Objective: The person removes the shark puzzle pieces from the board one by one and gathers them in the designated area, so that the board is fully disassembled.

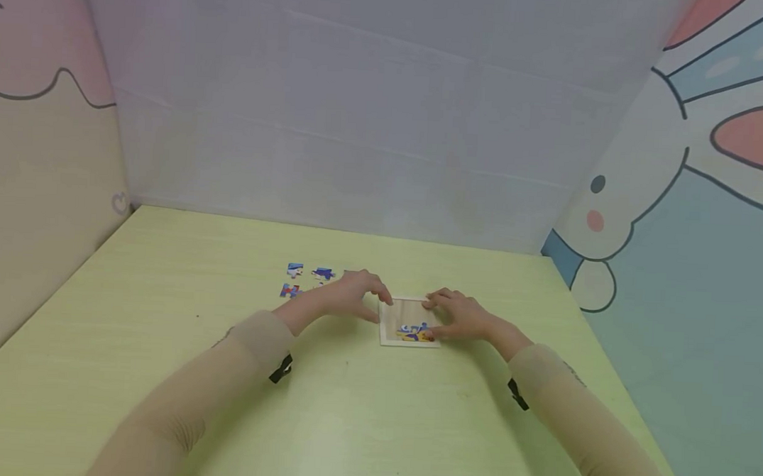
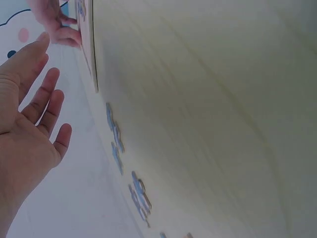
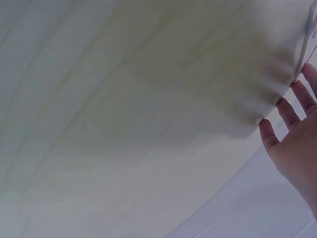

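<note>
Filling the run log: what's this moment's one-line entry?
left hand: open, at puzzle tray edge | right hand: open, on tray | loose pieces left

Square wooden puzzle tray [image 1: 396, 317] sits mid pale green table [image 1: 158, 370]. Loose blue jigsaw pieces [image 1: 306, 279] lie left of tray, slightly behind. Left hand [image 1: 353, 293] between pieces and tray; right hand [image 1: 458, 316] on tray's right edge.

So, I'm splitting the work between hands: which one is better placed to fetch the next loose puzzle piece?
Probably the left hand: the loose pieces lie right beside it, while the right hand rests on the puzzle tray.
</note>
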The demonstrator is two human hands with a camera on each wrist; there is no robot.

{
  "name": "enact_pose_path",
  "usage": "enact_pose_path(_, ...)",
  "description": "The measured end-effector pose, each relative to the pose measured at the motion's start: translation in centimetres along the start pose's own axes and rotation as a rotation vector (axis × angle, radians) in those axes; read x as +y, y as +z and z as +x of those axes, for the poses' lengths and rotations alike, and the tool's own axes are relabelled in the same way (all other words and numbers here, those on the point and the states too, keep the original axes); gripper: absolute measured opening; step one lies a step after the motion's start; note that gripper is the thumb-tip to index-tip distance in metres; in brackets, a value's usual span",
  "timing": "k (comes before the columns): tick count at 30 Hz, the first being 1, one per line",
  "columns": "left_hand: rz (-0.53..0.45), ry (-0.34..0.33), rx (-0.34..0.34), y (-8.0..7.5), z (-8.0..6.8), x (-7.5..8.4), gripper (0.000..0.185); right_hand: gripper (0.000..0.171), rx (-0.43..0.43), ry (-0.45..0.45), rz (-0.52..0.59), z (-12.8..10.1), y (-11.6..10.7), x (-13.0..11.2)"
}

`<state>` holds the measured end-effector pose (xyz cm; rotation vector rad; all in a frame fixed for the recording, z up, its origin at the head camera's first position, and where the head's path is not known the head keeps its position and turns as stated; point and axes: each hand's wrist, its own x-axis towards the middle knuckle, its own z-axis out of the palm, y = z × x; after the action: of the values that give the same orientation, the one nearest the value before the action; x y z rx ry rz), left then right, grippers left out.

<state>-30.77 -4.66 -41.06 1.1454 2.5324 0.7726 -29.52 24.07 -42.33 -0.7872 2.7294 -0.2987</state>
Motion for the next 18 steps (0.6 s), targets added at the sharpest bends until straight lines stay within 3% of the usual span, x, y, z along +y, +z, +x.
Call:
enact_pose_path(8, 0.045, -0.047, -0.057, 2.5, 2.4, 1.0, 0.034, 0.065, 0.024, -0.009, -0.007, -0.3, 0.0, -0.1)
enact_pose_path(18, 0.141, -0.036, -0.083, 3.5, 3.6, 1.2, 0.027, 0.064, 0.034, -0.012, -0.017, -0.3, 0.2, -0.1)
